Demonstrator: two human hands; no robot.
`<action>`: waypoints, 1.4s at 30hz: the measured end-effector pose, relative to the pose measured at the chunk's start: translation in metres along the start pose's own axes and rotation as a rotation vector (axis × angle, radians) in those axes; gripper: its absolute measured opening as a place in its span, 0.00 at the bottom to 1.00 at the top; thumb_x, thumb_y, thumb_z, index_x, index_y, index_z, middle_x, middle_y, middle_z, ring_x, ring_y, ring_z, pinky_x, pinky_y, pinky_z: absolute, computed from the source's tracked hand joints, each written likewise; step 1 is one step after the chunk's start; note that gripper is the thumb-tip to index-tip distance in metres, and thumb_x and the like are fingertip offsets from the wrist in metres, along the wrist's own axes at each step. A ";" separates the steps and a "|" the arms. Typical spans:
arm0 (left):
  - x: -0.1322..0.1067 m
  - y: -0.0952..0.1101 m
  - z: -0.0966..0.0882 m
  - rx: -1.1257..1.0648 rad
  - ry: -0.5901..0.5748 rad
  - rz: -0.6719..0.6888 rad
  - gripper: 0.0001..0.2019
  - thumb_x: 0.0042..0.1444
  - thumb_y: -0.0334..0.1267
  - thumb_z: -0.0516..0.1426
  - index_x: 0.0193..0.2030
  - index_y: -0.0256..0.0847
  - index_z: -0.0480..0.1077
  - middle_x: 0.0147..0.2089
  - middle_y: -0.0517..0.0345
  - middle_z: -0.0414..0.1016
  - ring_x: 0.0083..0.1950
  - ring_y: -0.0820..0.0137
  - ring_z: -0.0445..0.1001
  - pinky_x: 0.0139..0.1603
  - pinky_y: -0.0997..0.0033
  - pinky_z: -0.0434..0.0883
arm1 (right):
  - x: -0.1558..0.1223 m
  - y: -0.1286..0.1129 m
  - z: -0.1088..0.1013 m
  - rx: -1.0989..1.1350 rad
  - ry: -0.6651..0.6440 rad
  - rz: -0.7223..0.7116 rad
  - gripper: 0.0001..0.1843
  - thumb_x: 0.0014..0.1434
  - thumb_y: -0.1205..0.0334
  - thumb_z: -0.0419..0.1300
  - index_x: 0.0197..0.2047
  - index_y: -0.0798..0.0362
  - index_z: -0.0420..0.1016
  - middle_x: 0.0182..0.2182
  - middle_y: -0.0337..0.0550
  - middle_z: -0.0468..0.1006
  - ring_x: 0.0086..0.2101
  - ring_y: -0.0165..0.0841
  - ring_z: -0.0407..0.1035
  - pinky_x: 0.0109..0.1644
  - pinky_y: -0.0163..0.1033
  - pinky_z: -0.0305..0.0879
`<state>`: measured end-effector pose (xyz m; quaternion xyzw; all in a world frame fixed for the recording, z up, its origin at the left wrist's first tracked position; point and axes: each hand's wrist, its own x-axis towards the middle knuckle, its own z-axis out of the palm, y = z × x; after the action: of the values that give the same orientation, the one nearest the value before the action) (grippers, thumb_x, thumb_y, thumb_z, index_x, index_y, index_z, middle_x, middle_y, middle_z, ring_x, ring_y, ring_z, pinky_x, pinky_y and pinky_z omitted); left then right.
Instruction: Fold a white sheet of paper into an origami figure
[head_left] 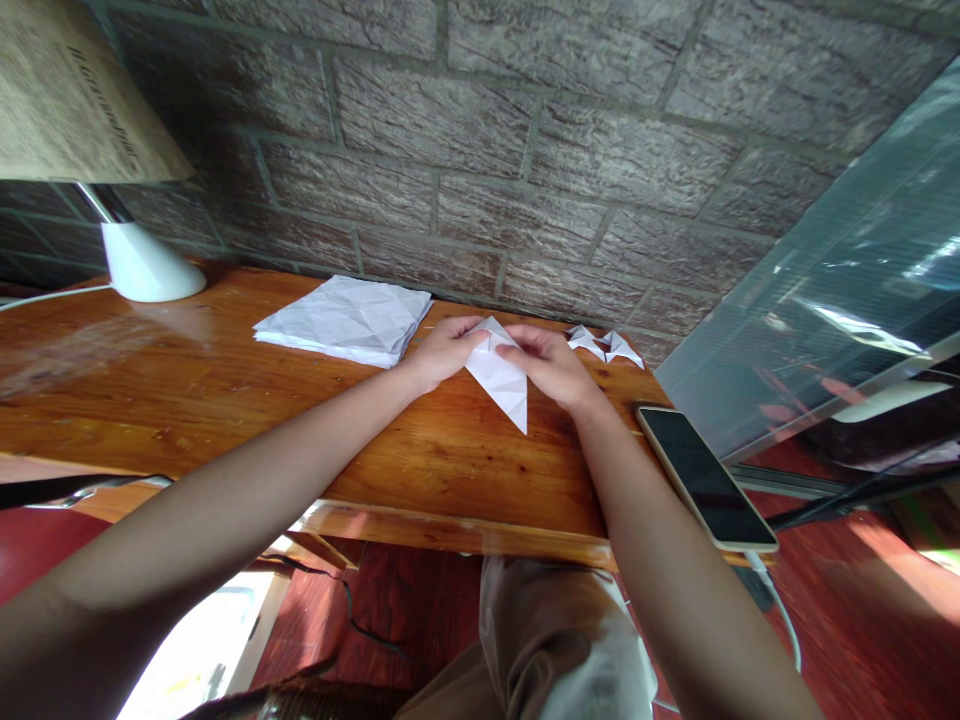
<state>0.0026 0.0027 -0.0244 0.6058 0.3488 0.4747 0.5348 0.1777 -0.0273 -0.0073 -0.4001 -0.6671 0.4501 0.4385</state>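
Note:
A folded white paper shape (504, 384) lies on the wooden table (225, 400), its long point aimed toward me. My left hand (444, 352) pinches its upper left edge with curled fingers. My right hand (551, 365) presses and grips its upper right side, fingers closed over the fold. Both forearms reach in from the bottom of the view.
A stack of creased white sheets (346, 320) lies left of my hands. A small folded paper figure (604, 346) sits by the brick wall. A phone (705, 478) lies at the table's right edge with a cable. A white lamp base (146, 265) stands far left.

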 end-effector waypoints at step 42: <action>0.000 -0.001 0.002 0.013 0.017 0.191 0.10 0.44 0.36 0.62 0.35 0.36 0.74 0.28 0.63 0.73 0.28 0.74 0.66 0.28 0.76 0.62 | 0.006 0.010 0.005 -0.141 0.185 -0.175 0.21 0.49 0.47 0.72 0.41 0.51 0.78 0.38 0.44 0.84 0.39 0.37 0.77 0.44 0.41 0.73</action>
<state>0.0048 0.0019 -0.0251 0.6357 0.2974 0.5263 0.4801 0.1730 -0.0199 -0.0166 -0.4100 -0.6862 0.3235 0.5063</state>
